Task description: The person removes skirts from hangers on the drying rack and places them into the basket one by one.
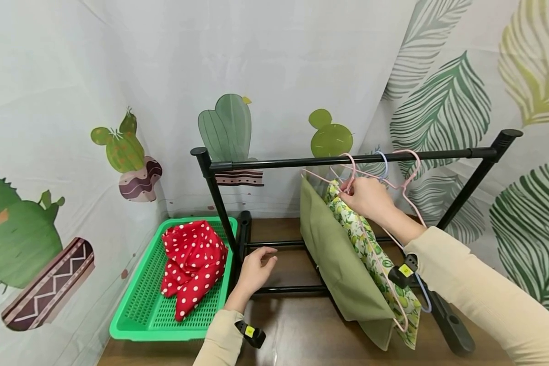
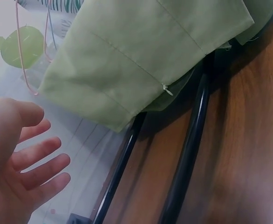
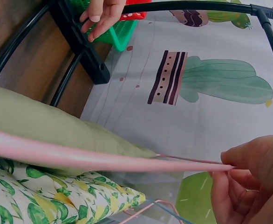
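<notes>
My right hand point(image 1: 370, 197) pinches a pink hanger point(image 3: 104, 161) just below its hook, which is at the black rack's top rail point(image 1: 274, 163). An olive-green cloth point(image 1: 334, 254) with a small zip pull point(image 2: 167, 89) hangs on this hanger. Close behind it is a white cloth printed with lemons and green leaves point(image 1: 366, 234). My left hand point(image 1: 256, 267) hovers at the rack's left side, fingers loosely extended and holding nothing. In the left wrist view, that hand is apart from the green cloth's lower edge.
A green plastic basket point(image 1: 164, 333) stands left of the rack, holding a crumpled red polka-dot cloth point(image 1: 194, 264). Farther right on the rail are a blue hanger point(image 1: 386, 163) and another pink hanger point(image 1: 414, 170). Lower black bars point(image 1: 293, 290) cross above the wooden tabletop point(image 1: 302, 330).
</notes>
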The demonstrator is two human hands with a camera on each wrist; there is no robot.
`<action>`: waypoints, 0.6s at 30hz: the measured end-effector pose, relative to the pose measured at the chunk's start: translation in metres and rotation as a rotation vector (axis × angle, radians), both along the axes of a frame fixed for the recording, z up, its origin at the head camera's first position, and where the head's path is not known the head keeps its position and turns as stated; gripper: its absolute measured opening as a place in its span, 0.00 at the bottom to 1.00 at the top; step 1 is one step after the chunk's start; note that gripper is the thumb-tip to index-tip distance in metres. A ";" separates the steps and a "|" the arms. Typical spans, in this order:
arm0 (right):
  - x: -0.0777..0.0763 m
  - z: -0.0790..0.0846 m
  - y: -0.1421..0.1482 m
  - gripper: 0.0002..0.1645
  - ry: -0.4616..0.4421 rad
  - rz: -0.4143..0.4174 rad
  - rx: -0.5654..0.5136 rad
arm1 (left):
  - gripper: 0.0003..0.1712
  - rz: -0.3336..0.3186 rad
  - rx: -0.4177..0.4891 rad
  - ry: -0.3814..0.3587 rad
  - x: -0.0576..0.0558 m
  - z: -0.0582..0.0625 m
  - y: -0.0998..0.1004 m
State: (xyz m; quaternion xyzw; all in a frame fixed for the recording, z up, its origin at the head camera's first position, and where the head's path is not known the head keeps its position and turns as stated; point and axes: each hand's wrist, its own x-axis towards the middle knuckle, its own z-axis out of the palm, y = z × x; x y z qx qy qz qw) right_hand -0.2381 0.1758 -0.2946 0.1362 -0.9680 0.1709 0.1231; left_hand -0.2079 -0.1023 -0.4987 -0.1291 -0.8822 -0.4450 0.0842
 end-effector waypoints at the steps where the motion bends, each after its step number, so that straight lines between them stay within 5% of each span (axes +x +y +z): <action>1: 0.000 0.000 0.000 0.11 0.009 -0.001 0.001 | 0.10 0.001 0.006 0.008 0.000 -0.001 0.001; 18: -0.001 -0.001 -0.003 0.14 0.064 -0.020 -0.009 | 0.07 0.047 0.116 -0.010 -0.006 -0.023 0.012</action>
